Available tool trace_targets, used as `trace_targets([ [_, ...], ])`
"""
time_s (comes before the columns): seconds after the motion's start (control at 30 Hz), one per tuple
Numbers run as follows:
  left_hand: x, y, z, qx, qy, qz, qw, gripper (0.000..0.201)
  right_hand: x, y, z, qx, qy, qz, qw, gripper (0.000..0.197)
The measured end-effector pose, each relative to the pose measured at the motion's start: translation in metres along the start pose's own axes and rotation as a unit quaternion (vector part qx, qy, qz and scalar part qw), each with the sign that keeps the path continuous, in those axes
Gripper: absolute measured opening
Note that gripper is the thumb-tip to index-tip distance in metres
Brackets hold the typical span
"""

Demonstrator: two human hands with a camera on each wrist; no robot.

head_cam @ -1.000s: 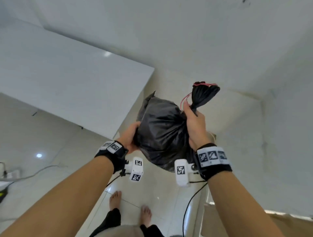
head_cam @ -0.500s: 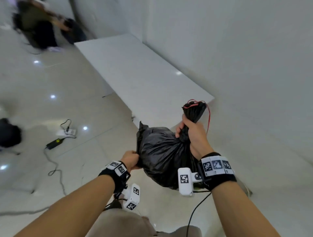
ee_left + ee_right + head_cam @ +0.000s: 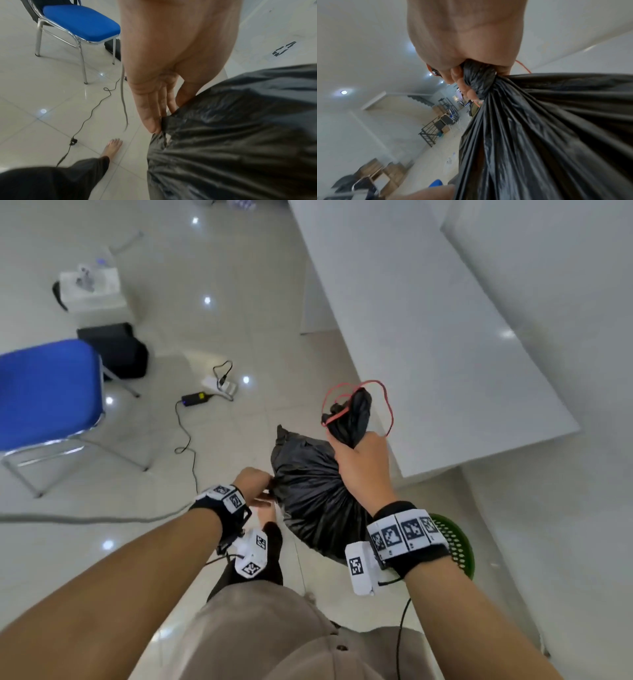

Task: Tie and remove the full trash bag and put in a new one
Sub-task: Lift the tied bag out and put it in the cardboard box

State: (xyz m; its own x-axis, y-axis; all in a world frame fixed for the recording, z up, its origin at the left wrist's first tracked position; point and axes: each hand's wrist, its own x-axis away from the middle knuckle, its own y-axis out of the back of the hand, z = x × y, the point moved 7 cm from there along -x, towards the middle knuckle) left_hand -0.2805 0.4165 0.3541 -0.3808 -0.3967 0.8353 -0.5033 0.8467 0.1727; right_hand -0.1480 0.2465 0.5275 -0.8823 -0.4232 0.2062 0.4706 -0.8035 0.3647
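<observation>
Risk at this moment comes mostly from the way you hold the black trash bag (image 3: 315, 494), which hangs in the air in front of you, above the floor and just beside the green basket (image 3: 460, 546). Your right hand (image 3: 363, 470) is wrapped tightly round the twisted neck of the bag, and the gathered top with the red drawstring (image 3: 356, 402) stands out above your fist. The string makes loose loops there, so I judge that the knot is not yet pulled tight, though the pictures do not show this clearly. If your grip on the neck relaxes, the twist could open and the contents could fall out on the tiles. Your left hand (image 3: 255, 486) pinches a fold on the side of the bag with the fingers (image 3: 150, 108) nearly straight and pressed together against the thumb. The plastic looks thin and is stretched into many creases under the neck, so a hard pull from that pinch may tear it. Below, your bare foot (image 3: 112, 147) stands near a black cable (image 3: 89, 115) that runs over the floor towards the blue chair (image 3: 48, 392); a step to the left with the bag before your eyes could catch this cable. The white tabletop (image 3: 428, 337) is close on your right, and a swing of the bag could strike its corner.
</observation>
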Motion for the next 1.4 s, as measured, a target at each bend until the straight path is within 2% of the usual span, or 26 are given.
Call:
trace_targets([
  [0.17, -0.048, 0.049, -0.035, -0.019, 0.037, 0.027, 0.999, 0.017, -0.065, -0.056, 0.011, 0.159, 0.035, 0.067, 0.984, 0.054],
  [0.27, -0.092, 0.088, -0.059, -0.016, 0.050, 0.009, 0.999, 0.016, -0.115, -0.082, 0.009, 0.234, 0.030, 0.101, 0.967, 0.050],
  [0.4, -0.135, 0.148, -0.074, -0.043, 0.070, -0.042, 0.996, 0.017, -0.180, -0.113, 0.018, 0.248, 0.017, 0.140, 0.958, 0.048],
  [0.5, -0.148, 0.185, -0.067, -0.046, 0.114, -0.051, 0.991, 0.015, -0.221, -0.136, 0.038, 0.239, 0.013, 0.164, 0.957, 0.053],
  [0.6, -0.160, 0.214, -0.056, 0.006, 0.172, -0.062, 0.983, 0.013, -0.263, -0.162, 0.066, 0.250, 0.036, 0.194, 0.948, 0.055],
  [0.77, -0.195, 0.242, -0.081, 0.025, 0.197, -0.079, 0.977, 0.011, -0.352, -0.198, 0.106, 0.272, 0.079, 0.224, 0.932, 0.052],
  [0.93, -0.246, 0.248, -0.140, -0.060, 0.185, -0.069, 0.978, 0.015, -0.456, -0.221, 0.144, 0.233, 0.094, 0.220, 0.943, 0.054],
  [1.07, -0.293, 0.246, -0.189, -0.208, 0.169, -0.046, 0.962, 0.024, -0.542, -0.235, 0.178, 0.198, 0.097, 0.217, 0.951, 0.056],
  [1.13, -0.311, 0.240, -0.223, -0.238, 0.176, -0.033, 0.955, 0.027, -0.582, -0.243, 0.197, 0.175, 0.111, 0.226, 0.952, 0.055],
  [1.3, -0.354, 0.232, -0.339, -0.285, 0.117, -0.003, 0.951, 0.028, -0.672, -0.269, 0.241, 0.143, 0.143, 0.240, 0.950, 0.056],
  [1.4, -0.386, 0.240, -0.411, -0.339, 0.078, -0.023, 0.937, 0.030, -0.727, -0.283, 0.260, 0.132, 0.138, 0.241, 0.952, 0.059],
])
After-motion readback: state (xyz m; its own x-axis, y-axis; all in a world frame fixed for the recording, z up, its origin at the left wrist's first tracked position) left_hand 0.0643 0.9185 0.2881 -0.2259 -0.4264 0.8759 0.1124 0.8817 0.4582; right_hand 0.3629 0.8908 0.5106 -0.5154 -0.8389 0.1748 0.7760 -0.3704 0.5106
